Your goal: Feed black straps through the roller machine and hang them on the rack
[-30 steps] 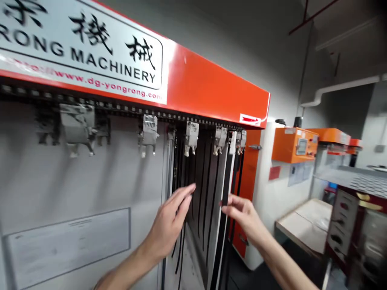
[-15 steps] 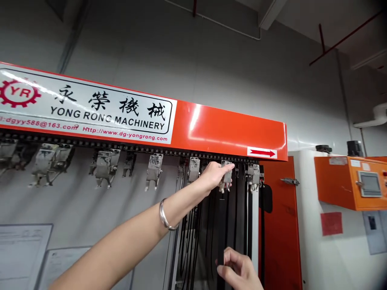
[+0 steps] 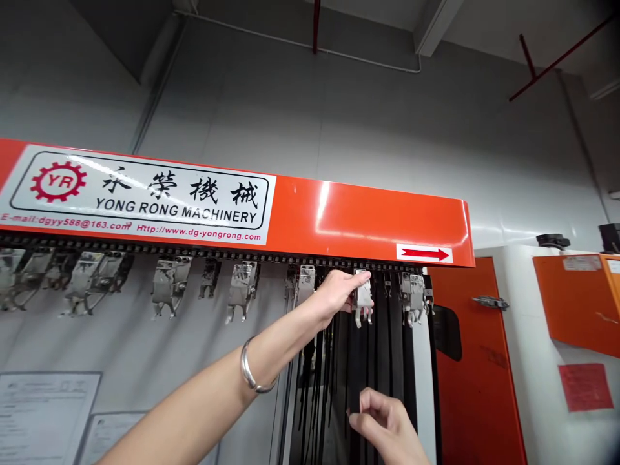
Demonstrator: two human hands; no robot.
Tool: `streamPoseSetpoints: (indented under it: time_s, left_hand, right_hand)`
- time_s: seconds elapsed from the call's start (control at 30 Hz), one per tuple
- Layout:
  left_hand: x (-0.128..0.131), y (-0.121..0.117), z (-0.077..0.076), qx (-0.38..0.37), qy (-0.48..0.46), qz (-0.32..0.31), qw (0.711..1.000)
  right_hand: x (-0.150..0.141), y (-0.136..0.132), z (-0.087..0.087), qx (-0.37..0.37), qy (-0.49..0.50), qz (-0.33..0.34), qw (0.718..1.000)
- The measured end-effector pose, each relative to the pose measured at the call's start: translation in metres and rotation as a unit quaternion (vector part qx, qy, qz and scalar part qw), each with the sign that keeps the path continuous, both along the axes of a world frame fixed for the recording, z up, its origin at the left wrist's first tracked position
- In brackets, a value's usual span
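My left hand (image 3: 336, 294), at the end of a forearm with a silver bangle (image 3: 249, 367), reaches up and is closed on a metal clip (image 3: 363, 294). The thumb lies across the clip's upper front and fingers show behind it; two prongs point down. Below, my right hand (image 3: 385, 423) is curled in a pinch at a black strap (image 3: 356, 368), thumb in front and a fingertip just showing at the far edge. Dark straps behind blend with this one, so I cannot tell whether its upper end sits in the clip.
More metal clips (image 3: 242, 290) hang from a chain (image 3: 194, 250) under an orange machine beam (image 3: 368, 219) with a red arrow label. Black straps hang behind my hands. An orange door (image 3: 477, 361) stands on the right, papers (image 3: 46, 413) at lower left.
The view has shifted, bringing more of the beam's left side into sight. My left hand stays on the clip. The strap's upper edge, visible below the clip before, no longer stands out.
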State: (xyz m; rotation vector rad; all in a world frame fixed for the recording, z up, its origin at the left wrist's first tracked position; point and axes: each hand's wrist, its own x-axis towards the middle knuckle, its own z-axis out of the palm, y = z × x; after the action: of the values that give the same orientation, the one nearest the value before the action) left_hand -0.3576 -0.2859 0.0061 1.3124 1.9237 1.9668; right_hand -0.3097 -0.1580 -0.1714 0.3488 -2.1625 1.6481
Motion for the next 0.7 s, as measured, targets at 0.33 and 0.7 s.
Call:
streamPoseSetpoints:
  time_s: [0.33, 0.7]
  left_hand:
    - [0.005, 0.000, -0.003, -0.008, 0.008, 0.012, 1.000]
    - [-0.002, -0.005, -0.064, 0.023, 0.114, 0.149, 0.982]
  right_hand:
    - [-0.005, -0.004, 0.000, -0.031, 0.020, -0.016, 0.999]
    - [0.002, 0.000, 0.001, -0.055, 0.025, -0.047, 0.997]
